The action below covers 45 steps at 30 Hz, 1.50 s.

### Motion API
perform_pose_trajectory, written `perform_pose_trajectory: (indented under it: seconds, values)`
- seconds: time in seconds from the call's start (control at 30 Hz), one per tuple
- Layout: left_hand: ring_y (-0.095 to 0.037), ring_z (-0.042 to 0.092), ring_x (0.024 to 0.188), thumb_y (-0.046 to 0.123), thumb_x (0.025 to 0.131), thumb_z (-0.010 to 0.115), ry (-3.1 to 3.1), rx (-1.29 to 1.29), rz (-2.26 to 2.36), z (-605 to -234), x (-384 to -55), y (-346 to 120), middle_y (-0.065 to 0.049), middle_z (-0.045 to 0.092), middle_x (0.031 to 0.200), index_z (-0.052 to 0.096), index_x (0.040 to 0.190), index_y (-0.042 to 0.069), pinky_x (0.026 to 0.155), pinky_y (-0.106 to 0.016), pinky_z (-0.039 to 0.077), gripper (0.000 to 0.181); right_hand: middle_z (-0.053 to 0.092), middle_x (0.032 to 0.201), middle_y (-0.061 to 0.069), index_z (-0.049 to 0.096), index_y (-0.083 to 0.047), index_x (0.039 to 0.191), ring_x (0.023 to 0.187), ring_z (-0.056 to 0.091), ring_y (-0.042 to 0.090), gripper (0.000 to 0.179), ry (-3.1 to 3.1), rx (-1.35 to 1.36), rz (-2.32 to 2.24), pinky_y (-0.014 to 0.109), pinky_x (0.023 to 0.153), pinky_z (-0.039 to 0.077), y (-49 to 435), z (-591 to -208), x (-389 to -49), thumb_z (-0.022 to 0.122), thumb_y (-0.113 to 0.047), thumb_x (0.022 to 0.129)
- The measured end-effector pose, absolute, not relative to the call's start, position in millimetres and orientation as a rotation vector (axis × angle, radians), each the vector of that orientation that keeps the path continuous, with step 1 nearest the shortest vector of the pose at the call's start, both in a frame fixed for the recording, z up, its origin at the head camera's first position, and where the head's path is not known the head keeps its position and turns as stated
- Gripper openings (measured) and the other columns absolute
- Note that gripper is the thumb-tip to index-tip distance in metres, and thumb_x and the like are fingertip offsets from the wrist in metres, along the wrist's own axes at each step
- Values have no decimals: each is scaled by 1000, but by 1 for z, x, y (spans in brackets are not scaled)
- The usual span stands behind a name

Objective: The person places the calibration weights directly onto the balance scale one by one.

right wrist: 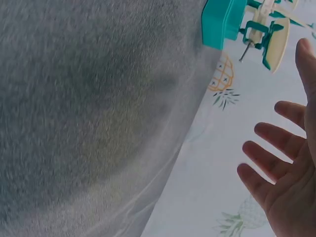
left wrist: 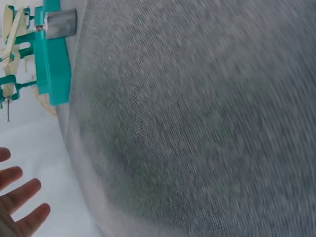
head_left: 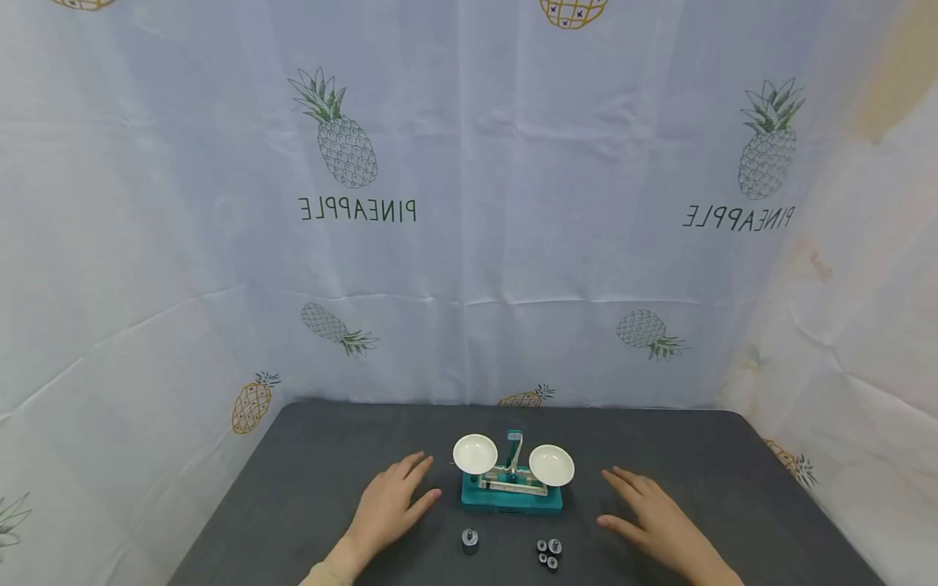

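A small teal balance scale [head_left: 511, 498] with two white pans stands on the dark table. Its left pan [head_left: 475, 453] sits a little higher in the head view than its right pan [head_left: 552, 465]. To the left of the scale, my left hand [head_left: 388, 502] has its fingers spread and holds nothing. On the other side, my right hand [head_left: 659, 525] is also spread, apart from the scale. A larger metal weight [head_left: 470, 540] stands in front of the base. Several smaller weights [head_left: 554, 548] cluster to its right. The left wrist view shows the larger weight [left wrist: 61, 23] before the teal base.
The dark table [head_left: 330, 439] has rounded far corners. Behind it and at both sides hangs a pale cloth [head_left: 513, 244] printed with pineapples and mirrored lettering.
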<state>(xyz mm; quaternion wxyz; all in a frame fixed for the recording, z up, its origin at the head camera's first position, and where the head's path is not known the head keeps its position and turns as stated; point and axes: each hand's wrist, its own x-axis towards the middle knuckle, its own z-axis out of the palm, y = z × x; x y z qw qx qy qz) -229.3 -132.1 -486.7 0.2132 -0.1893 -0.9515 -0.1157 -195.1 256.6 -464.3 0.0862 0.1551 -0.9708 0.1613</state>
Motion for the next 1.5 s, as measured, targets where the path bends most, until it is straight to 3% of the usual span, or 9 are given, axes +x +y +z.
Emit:
perform_pose_trajectory:
  seconds: [0.27, 0.53, 0.73, 0.97, 1.33, 1.5]
  values:
    - [-15, 58, 98, 42, 79, 58, -2664, -529, -498, -491, -231, -121, 2, 58, 109, 56, 115, 16, 77, -35, 48, 44, 57, 111, -2, 55, -17, 116, 100, 56, 20, 51, -2884, 487, 523, 39, 80, 47, 243, -467, -191, 54, -51, 78]
    - [-15, 59, 86, 37, 80, 58, -2770, -490, -865, -491, -233, -111, -2, 60, 102, 59, 110, 10, 67, -29, 48, 40, 59, 108, -4, 56, -16, 114, 95, 58, 17, 47, -2917, 551, 627, 30, 73, 49, 232, -470, -188, 53, -48, 80]
    - [-15, 58, 82, 34, 81, 59, -2812, -515, -1072, -492, -236, -110, -9, 58, 106, 54, 114, 6, 64, -26, 46, 44, 60, 102, 0, 57, -11, 112, 81, 58, 10, 42, -2916, 665, 802, 22, 63, 47, 225, -470, -191, 60, -35, 78]
    - [-19, 60, 81, 28, 79, 62, -2815, -575, -1268, -499, -240, -105, -17, 53, 109, 48, 119, 0, 63, -24, 48, 50, 60, 87, 1, 59, -6, 106, 69, 51, -4, 34, -2790, 839, 878, 19, 56, 45, 220, -476, -193, 65, -22, 76]
    - [-11, 58, 75, 21, 72, 69, -2790, -566, -1415, -511, -250, -95, -20, 48, 115, 44, 121, -4, 58, -18, 46, 61, 59, 86, 5, 58, -2, 108, 70, 54, -4, 39, -2911, 931, 1067, 18, 58, 46, 210, -481, -198, 63, -26, 78]
    - [-9, 56, 73, 23, 74, 67, -2800, -493, -1425, -512, -251, -92, -20, 49, 116, 45, 121, -4, 56, -19, 44, 58, 59, 85, 3, 58, -2, 108, 69, 54, -4, 38, -2939, 913, 1126, 18, 57, 46, 209, -484, -199, 63, -23, 78]
